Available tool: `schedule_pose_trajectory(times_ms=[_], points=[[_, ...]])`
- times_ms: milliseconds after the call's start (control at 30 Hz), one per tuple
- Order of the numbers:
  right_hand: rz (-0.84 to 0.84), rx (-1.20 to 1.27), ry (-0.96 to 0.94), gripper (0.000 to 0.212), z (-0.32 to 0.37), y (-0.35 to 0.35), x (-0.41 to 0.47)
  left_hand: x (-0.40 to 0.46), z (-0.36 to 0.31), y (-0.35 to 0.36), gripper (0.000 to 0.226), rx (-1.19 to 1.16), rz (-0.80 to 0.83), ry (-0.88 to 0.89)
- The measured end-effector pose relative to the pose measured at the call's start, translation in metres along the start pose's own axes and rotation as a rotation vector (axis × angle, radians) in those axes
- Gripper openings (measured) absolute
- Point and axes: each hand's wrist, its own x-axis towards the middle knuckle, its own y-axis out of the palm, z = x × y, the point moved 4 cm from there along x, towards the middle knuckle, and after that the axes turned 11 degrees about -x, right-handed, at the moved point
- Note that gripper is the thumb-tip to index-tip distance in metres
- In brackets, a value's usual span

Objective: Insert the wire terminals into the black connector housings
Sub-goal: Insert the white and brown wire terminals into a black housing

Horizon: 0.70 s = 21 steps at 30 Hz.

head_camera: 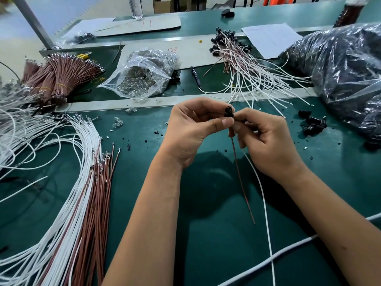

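Black connector housing (229,112) — pinched between left hand (190,129) and right hand (266,139), fingers curled.

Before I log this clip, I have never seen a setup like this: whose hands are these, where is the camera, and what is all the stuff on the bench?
There is no machine here: a person works bare-handed, filmed by one wide-angle camera worn on the head, looking down. The left hand and right hand together pinch a small black plastic connector housing; a thin brown wire and a thin white wire hang from it. On the green bench mat lie loose white and brown wires at left, a clear plastic bag of small clear parts behind, finished wired housings at upper right, and spare black housings at right.
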Motion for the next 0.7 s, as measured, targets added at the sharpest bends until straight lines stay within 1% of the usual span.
schedule_pose_trajectory(times_ms=[200,367,533,700], points=[[-0.085,-0.066,-0.024,0.011,0.0031,-0.0031,-0.0028,0.0007,-0.0023,0.0005,0.022,0.066,0.009,-0.020],[-0.066,-0.052,-0.015,0.015,0.0030,-0.0004,-0.0028,-0.0004,-0.0007,0.0015,0.027,0.154,-0.010,-0.047],[-0.051,-0.045,0.006,0.016,0.0022,0.0009,-0.0026,0.0001,-0.0034,0.0046,0.042,0.204,0.004,-0.039],[-0.047,-0.040,0.025,0.015,0.0017,0.0005,-0.0029,0.0008,-0.0059,0.0089,0.036,0.291,0.011,0.003]])
